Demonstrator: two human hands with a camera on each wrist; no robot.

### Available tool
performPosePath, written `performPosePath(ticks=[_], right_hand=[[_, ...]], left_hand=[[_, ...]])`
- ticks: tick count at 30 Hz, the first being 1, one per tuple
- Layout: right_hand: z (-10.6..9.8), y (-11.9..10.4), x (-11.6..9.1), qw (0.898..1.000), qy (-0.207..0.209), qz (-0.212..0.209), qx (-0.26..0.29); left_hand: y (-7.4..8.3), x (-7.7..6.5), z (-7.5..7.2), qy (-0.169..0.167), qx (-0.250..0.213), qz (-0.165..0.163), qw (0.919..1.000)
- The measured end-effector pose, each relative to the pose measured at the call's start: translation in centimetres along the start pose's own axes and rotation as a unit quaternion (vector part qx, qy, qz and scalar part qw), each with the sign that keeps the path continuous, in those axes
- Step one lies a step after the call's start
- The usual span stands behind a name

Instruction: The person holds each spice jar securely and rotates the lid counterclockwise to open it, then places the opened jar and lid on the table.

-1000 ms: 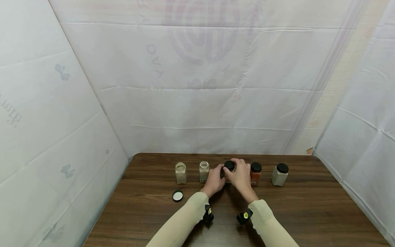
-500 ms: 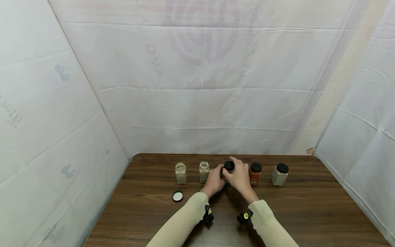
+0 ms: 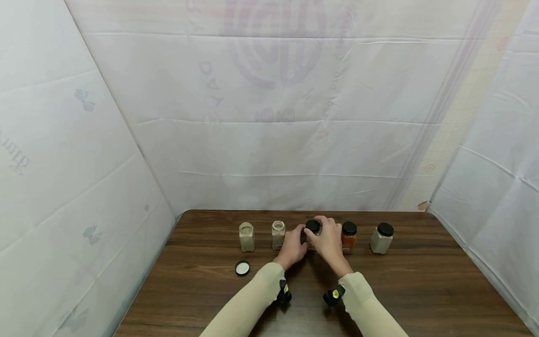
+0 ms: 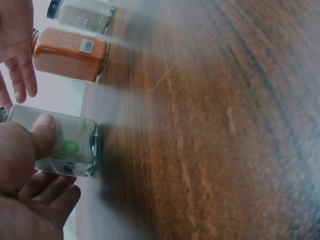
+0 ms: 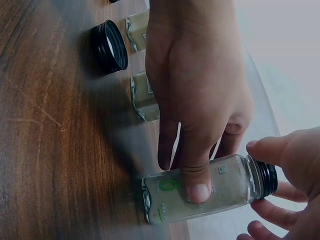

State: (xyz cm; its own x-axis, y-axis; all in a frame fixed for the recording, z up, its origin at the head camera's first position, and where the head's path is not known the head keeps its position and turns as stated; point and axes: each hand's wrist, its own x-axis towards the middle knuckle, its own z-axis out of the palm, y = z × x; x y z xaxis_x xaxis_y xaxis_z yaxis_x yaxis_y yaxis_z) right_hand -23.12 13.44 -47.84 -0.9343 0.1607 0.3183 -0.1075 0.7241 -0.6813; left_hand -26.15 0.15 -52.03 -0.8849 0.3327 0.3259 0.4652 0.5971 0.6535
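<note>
A square glass spice jar (image 5: pixel 232 187) of pale powder stands upright on the table, its black lid (image 3: pixel 312 225) on top. My left hand (image 3: pixel 293 245) grips the body of this jar, thumb across the green-marked front in both wrist views. My right hand (image 3: pixel 330 241) holds the lid between thumb and fingers, as the right wrist view shows. To the left are two pale-powder jars without lids, the far-left jar (image 3: pixel 247 238) and the nearer jar (image 3: pixel 278 235). An orange-red spice jar (image 3: pixel 348 238) with a black lid stands just right of my right hand.
At the right end stands another lidded jar (image 3: pixel 382 238) of pale powder. One loose lid (image 3: pixel 242 267) lies with its white inside up before the far-left jar. Another loose black lid (image 5: pixel 107 47) appears in the right wrist view. White sheeting (image 3: pixel 269 150) rises behind the table.
The fingers of my right hand shift slightly around the lid, towards the left and back again. My left hand and the jar stay in place.
</note>
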Motion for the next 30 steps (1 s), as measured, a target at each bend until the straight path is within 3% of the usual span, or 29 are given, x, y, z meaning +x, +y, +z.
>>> performPosePath(ticks=[9,19,30], right_hand=[[-0.23,-0.06,-0.06,0.999,-0.020,-0.026,0.003],[-0.19,-0.07,-0.12,0.999,-0.043,-0.024,0.003],[-0.15,-0.10,-0.10,1.000,-0.017,-0.002,-0.006]], left_hand=[[-0.14,-0.12,0.13,0.007,0.001,0.006,1.0000],[-0.03,-0.09,0.10,0.005,0.001,0.001,1.0000],[0.04,-0.15,0.03,0.008,-0.002,0.006,0.9999]])
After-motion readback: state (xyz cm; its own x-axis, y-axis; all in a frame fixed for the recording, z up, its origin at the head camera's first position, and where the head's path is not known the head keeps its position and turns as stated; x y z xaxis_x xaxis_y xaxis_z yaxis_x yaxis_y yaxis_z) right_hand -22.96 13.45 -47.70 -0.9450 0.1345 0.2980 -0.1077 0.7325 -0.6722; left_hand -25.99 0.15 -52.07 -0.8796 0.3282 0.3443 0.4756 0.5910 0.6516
